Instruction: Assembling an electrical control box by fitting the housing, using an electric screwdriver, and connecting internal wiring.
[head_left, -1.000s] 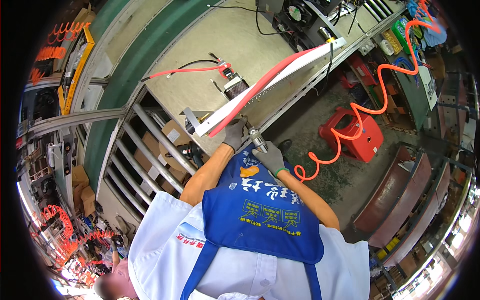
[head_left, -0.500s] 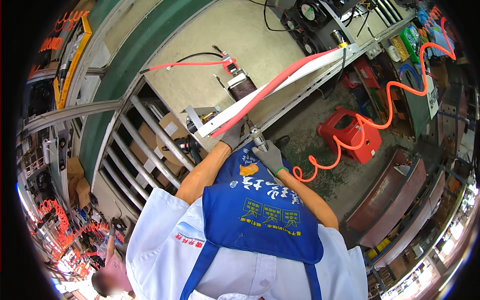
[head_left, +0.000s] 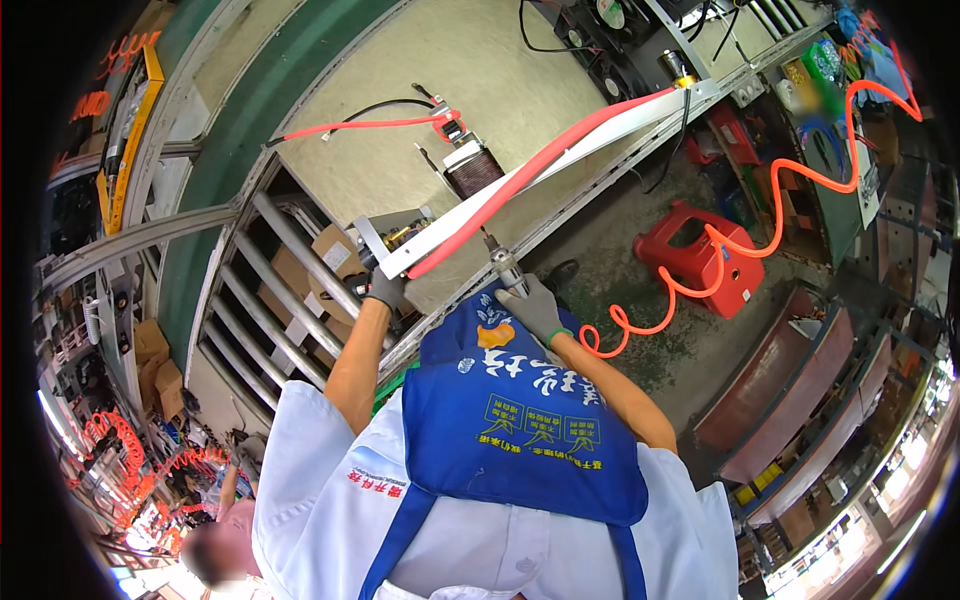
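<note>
A long white metal panel (head_left: 462,223) with a thick red tube (head_left: 520,178) along it lies near the bench's front edge. My left hand (head_left: 386,288), in a grey glove, is at the panel's near-left end, against its corner; its fingers are mostly hidden. Gripped in my gloved right hand (head_left: 538,310) is an air screwdriver (head_left: 507,268), its bit pointing up toward the panel's front side but apart from it. Behind the panel sits a dark wound coil (head_left: 473,172) with red and black cables. A small bracketed part (head_left: 405,228) stands by the panel's left end.
Black fans (head_left: 615,70) stand at the far right of the bench (head_left: 385,60). An orange coiled air hose (head_left: 775,190) hangs across the right side, over a red plastic stool (head_left: 690,255). Metal rollers (head_left: 300,260) lie left, above cardboard boxes. Another person is at lower left.
My left hand has moved left, away from beside the screwdriver, to the panel's end. The right hand keeps hold of the screwdriver. The whole view has shifted slightly.
</note>
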